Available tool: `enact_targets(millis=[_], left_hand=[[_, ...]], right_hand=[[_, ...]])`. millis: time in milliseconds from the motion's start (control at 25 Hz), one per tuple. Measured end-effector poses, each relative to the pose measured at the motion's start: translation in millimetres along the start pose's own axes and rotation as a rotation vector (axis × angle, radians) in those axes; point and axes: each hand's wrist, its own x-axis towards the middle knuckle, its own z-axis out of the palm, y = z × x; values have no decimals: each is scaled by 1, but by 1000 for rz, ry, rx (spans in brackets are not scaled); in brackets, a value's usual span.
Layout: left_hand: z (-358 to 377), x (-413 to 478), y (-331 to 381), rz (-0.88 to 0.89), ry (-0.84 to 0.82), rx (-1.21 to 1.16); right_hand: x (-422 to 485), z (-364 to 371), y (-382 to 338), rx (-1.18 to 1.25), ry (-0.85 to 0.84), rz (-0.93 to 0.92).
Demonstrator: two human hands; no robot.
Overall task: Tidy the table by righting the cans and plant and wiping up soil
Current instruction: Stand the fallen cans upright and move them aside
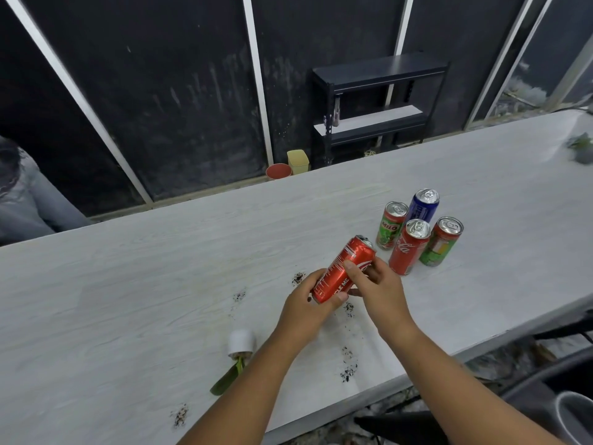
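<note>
A red cola can point(345, 271) is held tilted above the white table point(160, 284), its top pointing away and to the right. My left hand point(308, 306) grips its lower end and my right hand point(372, 284) grips its middle. Several cans stand upright to the right: a green Milo can point(391, 229), a blue can point(423, 205), a red cola can point(408, 247) and a green and red can point(441, 241). A small white pot point(241, 341) lies on its side near the front, its green plant point(226, 377) pointing toward me. Dark soil patches point(348, 369) are scattered around.
More soil lies at the front left point(180, 415) and near the table's middle point(298, 278). A black shelf unit point(375, 104) stands behind the table, with a red bowl point(278, 171) and a yellow container point(297, 161) on the floor. A seated person point(29, 194) is at far left.
</note>
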Motion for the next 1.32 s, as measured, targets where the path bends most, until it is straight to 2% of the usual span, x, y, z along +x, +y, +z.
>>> enact_targets(millis=[160,320,520,680,800,1120,1320], left_hand=[[-4,0,-9,63,10,368],[-12,-14,-36,149,157,746],[-2,-31,-57,251,174,1008],[-2,-32,-63,323,212,1063],[-1,-34,-65,347,227,1084],[-1,-33,-66,285,197,1031],[-13,-29,-52,158,147,846]], right_hand=[[-4,-7,0,1,50,-51],[-7,-38,-5,-168,139,-134],[-12,-100,0,-273,356,-138],[-7,-141,-1,-279,521,-103],[-2,-160,2,-308,576,-86],[10,-176,16,-417,537,-46],[-2,-178,37,-481,536,128]])
